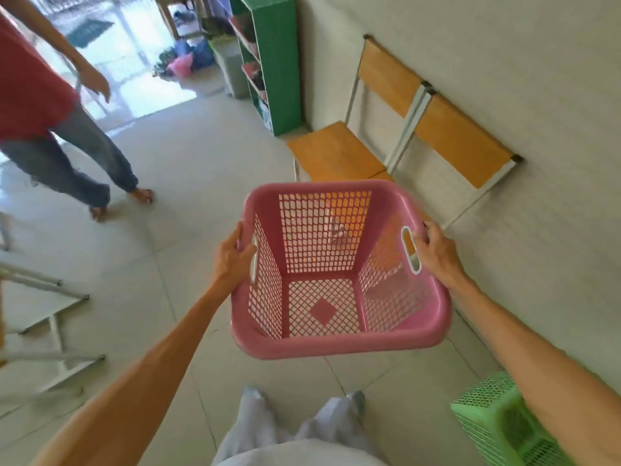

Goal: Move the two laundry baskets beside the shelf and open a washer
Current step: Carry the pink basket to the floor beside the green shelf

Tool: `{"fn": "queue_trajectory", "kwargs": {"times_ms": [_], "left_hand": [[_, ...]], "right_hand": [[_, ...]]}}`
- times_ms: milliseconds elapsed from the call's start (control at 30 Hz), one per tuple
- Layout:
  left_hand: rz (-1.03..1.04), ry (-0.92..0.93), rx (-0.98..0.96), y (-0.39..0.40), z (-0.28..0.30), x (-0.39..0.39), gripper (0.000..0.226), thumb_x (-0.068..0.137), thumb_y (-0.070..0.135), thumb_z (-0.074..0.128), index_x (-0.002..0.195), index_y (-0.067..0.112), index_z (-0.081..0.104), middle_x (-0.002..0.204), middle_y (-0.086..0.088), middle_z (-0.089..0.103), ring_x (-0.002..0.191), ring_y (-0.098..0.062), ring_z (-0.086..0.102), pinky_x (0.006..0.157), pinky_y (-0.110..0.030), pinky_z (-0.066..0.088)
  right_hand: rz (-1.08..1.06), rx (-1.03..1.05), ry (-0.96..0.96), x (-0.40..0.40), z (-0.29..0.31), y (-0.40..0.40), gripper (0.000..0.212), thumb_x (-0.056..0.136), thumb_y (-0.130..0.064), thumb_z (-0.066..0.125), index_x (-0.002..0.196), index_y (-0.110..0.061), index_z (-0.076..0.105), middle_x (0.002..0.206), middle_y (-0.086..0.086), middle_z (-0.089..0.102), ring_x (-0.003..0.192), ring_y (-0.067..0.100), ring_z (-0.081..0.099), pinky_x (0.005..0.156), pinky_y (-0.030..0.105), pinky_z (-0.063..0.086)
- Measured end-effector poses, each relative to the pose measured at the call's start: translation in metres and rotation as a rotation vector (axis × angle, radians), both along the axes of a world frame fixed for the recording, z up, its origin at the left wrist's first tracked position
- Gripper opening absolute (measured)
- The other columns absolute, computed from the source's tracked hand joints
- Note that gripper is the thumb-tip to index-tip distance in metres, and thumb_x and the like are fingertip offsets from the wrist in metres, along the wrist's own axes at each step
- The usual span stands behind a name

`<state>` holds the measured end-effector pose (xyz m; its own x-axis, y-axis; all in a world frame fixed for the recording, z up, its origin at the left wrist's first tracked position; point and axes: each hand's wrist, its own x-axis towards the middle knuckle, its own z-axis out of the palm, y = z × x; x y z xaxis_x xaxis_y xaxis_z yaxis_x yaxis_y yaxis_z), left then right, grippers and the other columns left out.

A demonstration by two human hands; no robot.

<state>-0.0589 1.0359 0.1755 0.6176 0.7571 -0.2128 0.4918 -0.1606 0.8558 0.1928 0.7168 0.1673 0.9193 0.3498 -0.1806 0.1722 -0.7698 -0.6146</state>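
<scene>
An empty pink laundry basket point(336, 344) hangs in the air in front of me, held by both side handles. My left hand point(233, 255) grips its left rim and handle. My right hand point(433, 248) grips the right handle. A green laundry basket point(494, 422) stands on the floor at the lower right, partly hidden behind my right forearm. The green shelf point(279, 62) stands against the wall ahead, beyond the chairs. No washer is in view.
Two wooden chairs point(336, 153) with white frames line the wall on the right between me and the shelf. A person in a red top point(50, 112) walks on the left. White metal frame legs point(53, 317) jut in at the left. A grey bin point(232, 68) stands by the shelf.
</scene>
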Motion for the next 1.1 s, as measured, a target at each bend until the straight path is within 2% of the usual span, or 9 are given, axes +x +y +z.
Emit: {"fn": "queue_trajectory", "kwargs": {"times_ms": [133, 267, 367, 433, 567, 700, 800, 967, 1100], "left_hand": [[0.040, -0.071, 0.036, 0.082, 0.034, -0.045, 0.061, 0.091, 0.009, 0.059, 0.150, 0.012, 0.040, 0.131, -0.016, 0.064, 0.102, -0.032, 0.070, 0.090, -0.047, 0.058], [0.026, -0.055, 0.083, 0.173, 0.058, -0.066, 0.063, 0.088, 0.012, 0.066, 0.147, 0.016, 0.044, 0.120, -0.010, 0.069, 0.092, -0.033, 0.073, 0.083, -0.050, 0.060], [0.004, -0.004, 0.165, 0.227, 0.066, -0.061, 0.065, 0.083, 0.012, 0.067, 0.144, 0.018, 0.046, 0.109, -0.007, 0.070, 0.077, -0.024, 0.073, 0.068, -0.034, 0.061], [-0.016, 0.034, 0.172, 0.258, 0.066, -0.047, 0.069, 0.083, 0.017, 0.069, 0.146, 0.019, 0.043, 0.117, -0.008, 0.069, 0.082, -0.025, 0.072, 0.075, -0.038, 0.061], [-0.028, 0.056, 0.235, 0.310, 0.063, 0.003, 0.071, 0.083, 0.018, 0.071, 0.147, 0.015, 0.043, 0.126, -0.016, 0.066, 0.093, -0.031, 0.069, 0.092, -0.048, 0.055], [-0.035, 0.057, 0.254, 0.360, 0.065, 0.077, 0.072, 0.083, 0.019, 0.074, 0.148, 0.018, 0.042, 0.133, -0.015, 0.062, 0.103, -0.035, 0.067, 0.092, -0.049, 0.053], [-0.044, 0.066, 0.271, 0.403, 0.067, 0.136, 0.070, 0.085, 0.018, 0.072, 0.148, 0.019, 0.041, 0.133, -0.015, 0.062, 0.089, -0.028, 0.064, 0.087, -0.048, 0.054], [-0.028, 0.084, 0.272, 0.490, 0.079, 0.250, 0.070, 0.085, 0.014, 0.069, 0.149, 0.019, 0.040, 0.128, -0.016, 0.065, 0.080, -0.024, 0.063, 0.085, -0.046, 0.055], [-0.001, 0.071, 0.319, 0.557, 0.088, 0.320, 0.070, 0.086, 0.016, 0.069, 0.149, 0.020, 0.039, 0.119, -0.016, 0.068, 0.069, -0.017, 0.061, 0.077, -0.040, 0.054]], "right_hand": [[0.082, -0.002, -0.038, -0.014, 0.032, 0.110, 0.074, 0.078, -0.057, 0.072, 0.137, -0.017, 0.048, 0.113, 0.007, 0.069, 0.090, 0.028, 0.067, 0.067, 0.022, 0.042], [0.149, 0.033, -0.110, -0.025, 0.056, 0.200, 0.063, 0.078, -0.037, 0.078, 0.130, -0.010, 0.054, 0.110, 0.011, 0.070, 0.087, 0.027, 0.067, 0.068, 0.025, 0.044], [0.146, -0.014, -0.119, -0.028, 0.067, 0.248, 0.064, 0.077, -0.033, 0.077, 0.131, -0.008, 0.053, 0.109, 0.011, 0.070, 0.077, 0.023, 0.064, 0.062, 0.024, 0.045], [0.142, -0.025, -0.120, -0.021, 0.068, 0.274, 0.061, 0.079, -0.031, 0.076, 0.130, -0.007, 0.053, 0.106, 0.011, 0.069, 0.065, 0.017, 0.058, 0.050, 0.021, 0.039], [0.130, -0.020, -0.116, 0.021, 0.067, 0.318, 0.057, 0.080, -0.030, 0.077, 0.127, -0.008, 0.053, 0.102, 0.007, 0.066, 0.073, 0.019, 0.057, 0.053, 0.020, 0.038], [0.099, 0.029, -0.118, 0.084, 0.066, 0.365, 0.054, 0.082, -0.033, 0.073, 0.127, -0.011, 0.053, 0.095, -0.001, 0.059, 0.076, 0.019, 0.059, 0.049, 0.014, 0.034], [0.076, 0.042, -0.067, 0.138, 0.064, 0.407, 0.055, 0.081, -0.033, 0.072, 0.128, -0.012, 0.053, 0.104, 0.005, 0.067, 0.076, 0.020, 0.062, 0.058, 0.023, 0.046], [0.072, 0.039, -0.047, 0.250, 0.078, 0.495, 0.058, 0.080, -0.033, 0.072, 0.129, -0.009, 0.052, 0.115, 0.012, 0.067, 0.097, 0.030, 0.068, 0.084, 0.038, 0.057], [0.054, 0.051, -0.018, 0.323, 0.090, 0.564, 0.056, 0.079, -0.034, 0.072, 0.125, -0.009, 0.053, 0.112, 0.011, 0.067, 0.090, 0.027, 0.067, 0.074, 0.032, 0.055]]}}
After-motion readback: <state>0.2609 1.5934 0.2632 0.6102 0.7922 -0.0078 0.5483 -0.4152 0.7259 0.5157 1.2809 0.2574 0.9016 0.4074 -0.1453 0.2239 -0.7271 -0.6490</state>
